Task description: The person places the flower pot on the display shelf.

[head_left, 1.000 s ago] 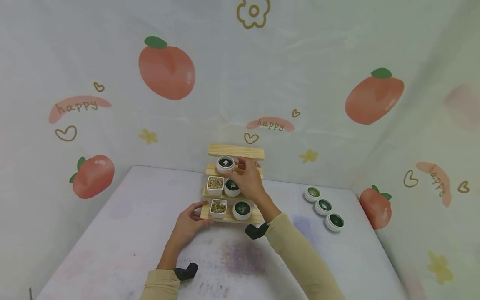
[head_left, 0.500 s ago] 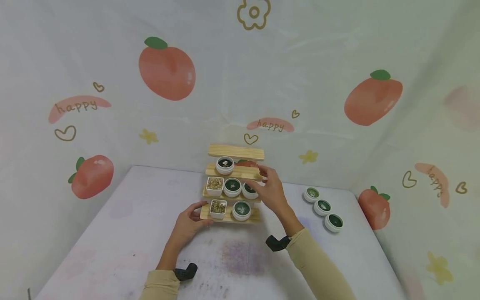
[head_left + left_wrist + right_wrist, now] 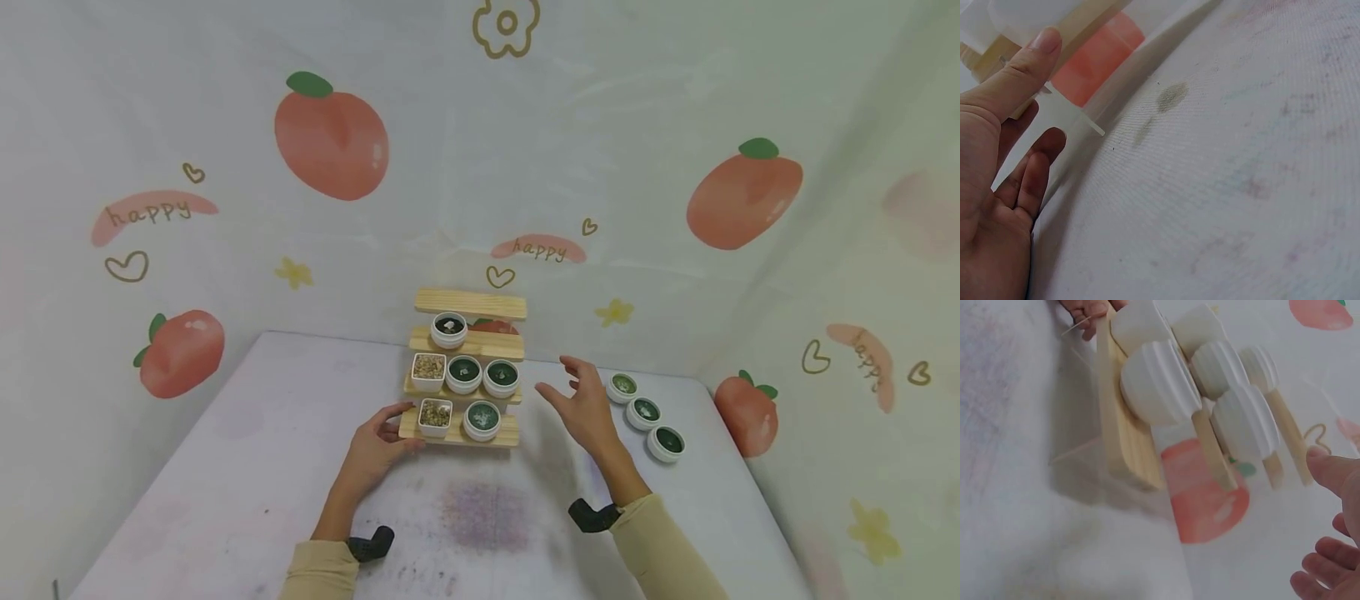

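Note:
A tiered wooden stand [image 3: 465, 342] with clear supports is at the table's back. Its bottom plank [image 3: 459, 432] bears a square white pot [image 3: 436, 417] of grainy filling and a round white pot [image 3: 482, 421] with a green top. On the plank above sit another square pot [image 3: 428, 372] and two round green-topped pots [image 3: 463, 374]. Higher up, one round pot [image 3: 448, 330] stands at the left; the top plank [image 3: 471, 304] is bare. My left hand [image 3: 375, 446] grips the bottom plank's left end. My right hand [image 3: 588, 408], fingers spread, holds nothing, right of the stand.
Several things line the right side: three round white pots [image 3: 643, 412] stand in a slanting row on the white table [image 3: 300, 467], just beyond my right hand. A fruit-printed cloth wall [image 3: 450, 167] rises behind the stand.
My right hand has drawn away rightward, from the upper round pot, past the right-hand pot on the plank below, to bare air beside the stand. My left hand stays at the bottom plank.

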Available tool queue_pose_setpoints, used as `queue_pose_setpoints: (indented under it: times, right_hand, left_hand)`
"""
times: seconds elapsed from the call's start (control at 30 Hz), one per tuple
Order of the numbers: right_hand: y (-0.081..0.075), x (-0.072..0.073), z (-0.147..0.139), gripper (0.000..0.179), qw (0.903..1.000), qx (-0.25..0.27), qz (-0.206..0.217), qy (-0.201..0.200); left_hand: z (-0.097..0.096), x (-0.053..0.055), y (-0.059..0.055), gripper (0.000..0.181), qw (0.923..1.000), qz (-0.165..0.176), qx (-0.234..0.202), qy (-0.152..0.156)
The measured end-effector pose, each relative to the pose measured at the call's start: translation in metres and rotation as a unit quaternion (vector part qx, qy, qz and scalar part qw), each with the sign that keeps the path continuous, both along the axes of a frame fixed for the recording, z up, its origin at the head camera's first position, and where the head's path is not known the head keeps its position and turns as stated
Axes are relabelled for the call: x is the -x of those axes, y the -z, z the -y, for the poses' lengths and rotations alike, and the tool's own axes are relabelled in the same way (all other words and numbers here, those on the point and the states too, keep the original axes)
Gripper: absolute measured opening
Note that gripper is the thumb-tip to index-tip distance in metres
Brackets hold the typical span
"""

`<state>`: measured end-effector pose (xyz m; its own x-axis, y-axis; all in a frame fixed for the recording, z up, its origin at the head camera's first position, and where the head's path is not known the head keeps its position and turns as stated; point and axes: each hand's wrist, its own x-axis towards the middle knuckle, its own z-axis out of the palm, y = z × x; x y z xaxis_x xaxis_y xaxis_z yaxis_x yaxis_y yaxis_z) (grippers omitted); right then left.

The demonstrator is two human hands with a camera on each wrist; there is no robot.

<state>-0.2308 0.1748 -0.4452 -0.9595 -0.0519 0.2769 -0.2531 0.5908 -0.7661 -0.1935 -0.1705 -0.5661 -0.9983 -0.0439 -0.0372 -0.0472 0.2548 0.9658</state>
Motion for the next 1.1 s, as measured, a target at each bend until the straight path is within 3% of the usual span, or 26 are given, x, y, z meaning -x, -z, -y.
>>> queue_pose_setpoints:
  times: [0.43,0.6,0.8,1.1]
  right_hand:
    - [0.023,-0.018,-0.054,0.067,0.9963,-0.019,-0.017,0.083]
    - [0.026,-0.026,-0.076,0.068,0.9924,-0.017,0.021,0.12]
    - [0.032,-0.034,-0.099,0.067,0.9848,-0.028,0.024,0.17]
    - [0.046,-0.036,-0.129,0.075,0.9768,-0.067,0.047,0.198]
  left_hand:
    - [0.0,0.0,-0.001,0.076,1.0,-0.002,-0.002,0.007]
    - [0.0,0.0,-0.001,0.076,1.0,-0.003,-0.002,0.007]
    - [-0.001,0.001,0.0,0.075,0.9999,-0.005,-0.003,0.009]
    - [0.0,-0.001,-0.003,0.075,1.0,-0.002,-0.005,0.008]
